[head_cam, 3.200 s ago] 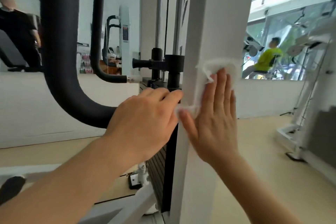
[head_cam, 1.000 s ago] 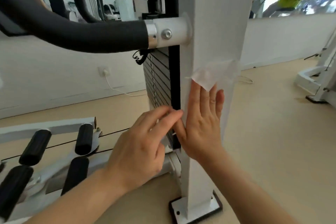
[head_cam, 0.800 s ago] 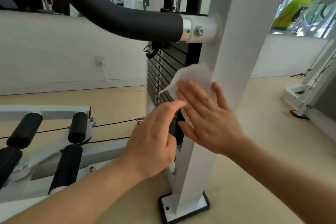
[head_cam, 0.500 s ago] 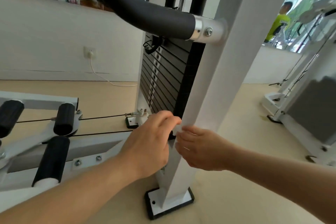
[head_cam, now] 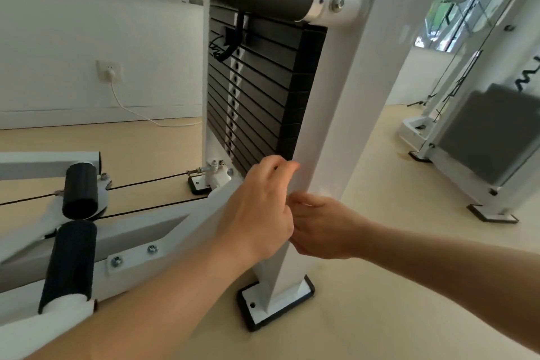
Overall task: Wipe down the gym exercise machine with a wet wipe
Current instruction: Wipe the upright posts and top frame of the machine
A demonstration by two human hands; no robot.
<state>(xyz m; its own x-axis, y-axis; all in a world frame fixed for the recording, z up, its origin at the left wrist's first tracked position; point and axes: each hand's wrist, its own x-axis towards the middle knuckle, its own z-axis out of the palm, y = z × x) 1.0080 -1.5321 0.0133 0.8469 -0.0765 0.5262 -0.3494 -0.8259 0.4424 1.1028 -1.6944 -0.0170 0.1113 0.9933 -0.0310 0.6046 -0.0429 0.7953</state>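
Mid-frame, left hand (head_cam: 257, 210) and right hand (head_cam: 324, 228) touched at the white post (head_cam: 330, 126), fingers (head_cam: 280, 168) curled; grasp unclear.

Bright, even daylight, apparently from the window (head_cam: 467, 9) at upper right, which is blown out with glare. Soft shadows lie on the floor (head_cam: 380, 316) beside the post (head_cam: 336, 114). Wide-angle bending slants the post; the left hand (head_cam: 257, 213) and right hand (head_cam: 324, 228) look slightly smeared.

left hand (head_cam: 257, 207) | curled at white post (head_cam: 330, 126) edge | right hand (head_cam: 324, 228) | curled, just beside left
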